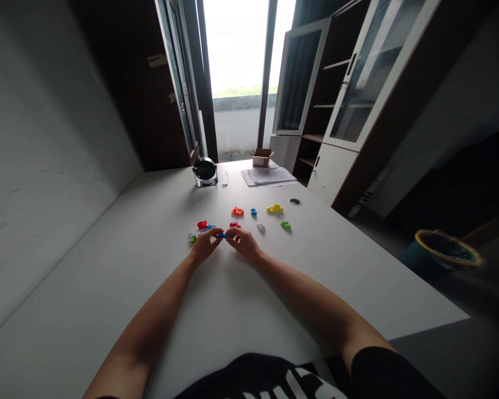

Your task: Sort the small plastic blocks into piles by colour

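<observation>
– what sits closest to us?
– a dark shirt (261,379) with white print, along the bottom edge. from there the left forearm (160,318) and right forearm (310,291) stretch over a white table (237,310).
– and the hands?
– they nearly meet. the left hand (207,246) pinches a small blue piece (222,235) between thumb and fingers, and the right hand (244,244) pinches its other end. that piece is right between the two sets of fingertips; its exact shape is too small to make out.
– anything by the left hand?
– a little cluster just beside it: a green piece (193,239), a pale piece (193,232), a red piece (202,225) and another blue one, partly covered by the fingers.
– by the right?
– a second red piece (235,225) just beyond its fingers, then a white piece (261,227) and a bright green piece (286,225) off to the side.
– farther on?
– an orange piece (238,211), a blue block (253,211) and a yellow piece (275,209), in a loose row.
– and at the far end?
– a round black device (205,170) in a stand, some papers (270,175), and behind them an open cardboard box (261,160). past the table, a bright window (237,50).
</observation>
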Tool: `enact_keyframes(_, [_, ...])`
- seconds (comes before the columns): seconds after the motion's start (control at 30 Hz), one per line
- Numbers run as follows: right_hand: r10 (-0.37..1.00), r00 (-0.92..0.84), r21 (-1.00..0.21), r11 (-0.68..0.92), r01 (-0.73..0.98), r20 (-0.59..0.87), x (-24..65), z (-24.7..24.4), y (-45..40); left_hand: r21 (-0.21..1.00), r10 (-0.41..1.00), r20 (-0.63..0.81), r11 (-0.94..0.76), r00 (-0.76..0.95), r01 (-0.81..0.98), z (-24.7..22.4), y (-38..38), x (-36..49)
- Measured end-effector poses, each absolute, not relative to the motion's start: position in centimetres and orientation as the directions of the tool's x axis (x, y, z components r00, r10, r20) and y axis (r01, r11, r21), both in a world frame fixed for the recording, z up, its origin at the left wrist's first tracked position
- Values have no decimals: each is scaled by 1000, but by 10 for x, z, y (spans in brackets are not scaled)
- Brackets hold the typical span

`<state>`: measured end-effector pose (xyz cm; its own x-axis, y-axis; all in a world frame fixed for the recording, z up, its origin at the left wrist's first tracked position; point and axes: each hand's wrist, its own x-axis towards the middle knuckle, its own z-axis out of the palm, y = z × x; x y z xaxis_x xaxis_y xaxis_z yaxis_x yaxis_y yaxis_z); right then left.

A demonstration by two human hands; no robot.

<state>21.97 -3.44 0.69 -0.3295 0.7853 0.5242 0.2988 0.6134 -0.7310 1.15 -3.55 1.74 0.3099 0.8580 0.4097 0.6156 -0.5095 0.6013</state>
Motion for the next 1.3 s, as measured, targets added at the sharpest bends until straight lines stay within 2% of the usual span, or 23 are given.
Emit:
enact_keyframes(0.3, [748, -383, -707, 652, 274, 541, 219, -2, -30, 569, 835, 451, -542, 316, 619, 12, -32, 7])
enact_keyframes(0.6, [760, -370, -689, 645, 329, 535, 220, 4, -31, 599, 830, 454, -554, 325, 578, 11, -32, 8])
enact_keyframes(0.7, [756, -328, -654, 655, 379, 566, 227, 14, -20, 601, 830, 476, -548, 290, 581, 9, -31, 5])
enact_keyframes(0.8, [780, -174, -629, 597, 498, 601, 245, 27, 4, 617, 849, 476, -509, 230, 600, 7, -30, 2])
enact_keyframes(0.93, [802, -111, -496, 464, 734, 587, 284, 41, 38, 630, 879, 446, -441, 167, 639, 7, -29, 1])
enact_keyframes(1.07, [893, -110, -321, 269, 908, 436, 317, 48, 59, 636, 889, 420, -431, 181, 640, 10, -31, 2])
enact_keyframes(1.2, [948, -149, -154, 197, 968, 280, 327, 49, 71, 634, 888, 417, -437, 194, 638, 12, -32, 3])
enact_keyframes(1.3, [960, -183, -96, 207, 974, 214, 326, 48, 79, 636, 897, 400, -421, 191, 647, 13, -32, 2])
